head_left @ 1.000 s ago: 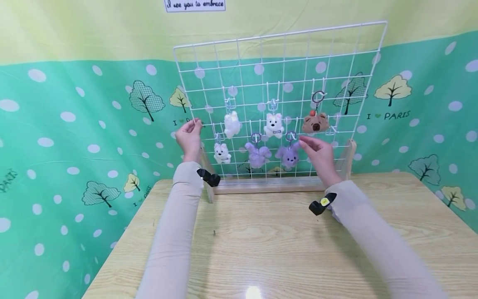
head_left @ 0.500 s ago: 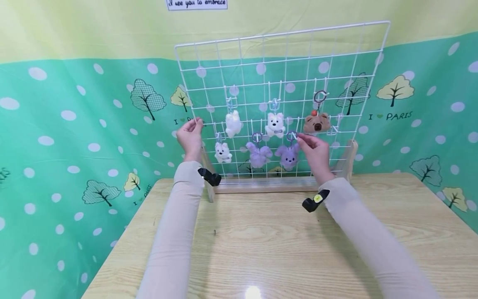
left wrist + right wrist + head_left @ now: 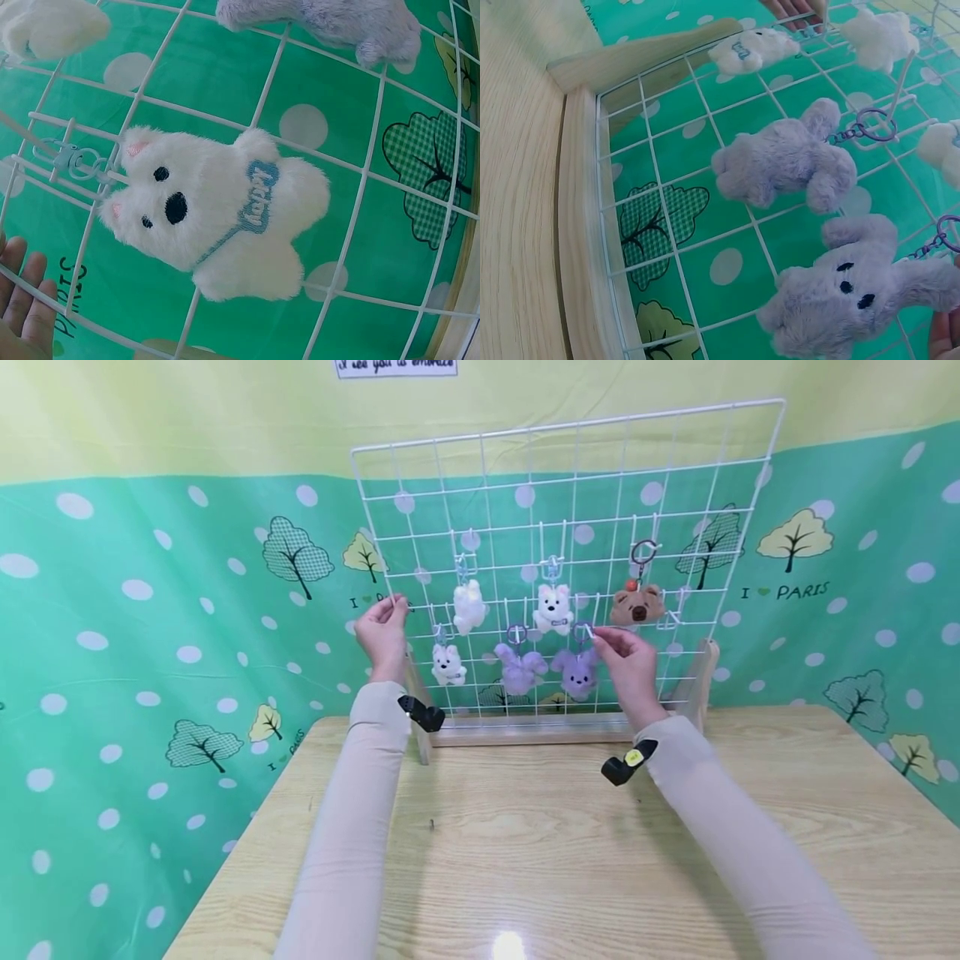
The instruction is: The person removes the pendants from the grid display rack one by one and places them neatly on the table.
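A white wire grid (image 3: pixel 576 518) stands upright at the back of the table, with plush keychains hanging from its hooks. My left hand (image 3: pixel 384 631) grips the grid's left edge; its fingers (image 3: pixel 34 307) show behind the edge wire in the left wrist view. A white bear keychain with a blue bag (image 3: pixel 217 210) hangs nearest to it. My right hand (image 3: pixel 630 664) pinches the tip of a white hook (image 3: pixel 590 632) that bears a purple bunny keychain (image 3: pixel 577 675). The bunny's ear partly hides that hand in the right wrist view. Another purple bunny keychain (image 3: pixel 787 161) hangs alongside, its back outward.
Two more white bear keychains (image 3: pixel 469 607) and a brown bear keychain (image 3: pixel 637 604) hang in the row above. At the right is a bare hook (image 3: pixel 670 620). Wooden feet (image 3: pixel 701 685) hold the grid on the wooden table (image 3: pixel 495 835). A patterned curtain (image 3: pixel 187 610) lies behind.
My right hand has moved slightly left, to the hook and ring of the purple bunny, which has shifted a little left too. My left hand stays on the grid's edge.
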Demonstrator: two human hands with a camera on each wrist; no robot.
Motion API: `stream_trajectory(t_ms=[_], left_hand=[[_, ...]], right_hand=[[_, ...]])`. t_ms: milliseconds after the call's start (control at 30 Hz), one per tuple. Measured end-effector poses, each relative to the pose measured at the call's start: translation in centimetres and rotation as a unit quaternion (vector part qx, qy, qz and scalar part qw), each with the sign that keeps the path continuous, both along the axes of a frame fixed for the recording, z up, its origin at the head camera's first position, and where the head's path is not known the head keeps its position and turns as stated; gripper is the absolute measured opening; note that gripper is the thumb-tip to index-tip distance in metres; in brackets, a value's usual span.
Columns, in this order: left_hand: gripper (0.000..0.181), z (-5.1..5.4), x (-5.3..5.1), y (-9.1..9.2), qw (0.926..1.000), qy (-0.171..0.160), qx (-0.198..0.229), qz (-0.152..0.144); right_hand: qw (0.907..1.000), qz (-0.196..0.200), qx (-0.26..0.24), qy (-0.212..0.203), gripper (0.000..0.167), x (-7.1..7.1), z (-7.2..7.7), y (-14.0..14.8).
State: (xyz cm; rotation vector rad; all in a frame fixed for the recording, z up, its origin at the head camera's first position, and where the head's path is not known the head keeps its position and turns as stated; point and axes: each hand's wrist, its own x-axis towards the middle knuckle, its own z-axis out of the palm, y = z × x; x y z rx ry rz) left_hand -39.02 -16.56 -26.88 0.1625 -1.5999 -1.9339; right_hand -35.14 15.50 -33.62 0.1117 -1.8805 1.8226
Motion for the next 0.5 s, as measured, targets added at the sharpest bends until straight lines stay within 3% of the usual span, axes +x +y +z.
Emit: stream_trajectory(t_ms=[500], left_hand=[[0.019, -0.06, -0.20, -0.04, 1.0000, 0.000, 0.003, -0.001]], right_hand=[[0.9996, 0.000, -0.006, -0.028, 0.020, 0.16, 0.35, -0.50]])
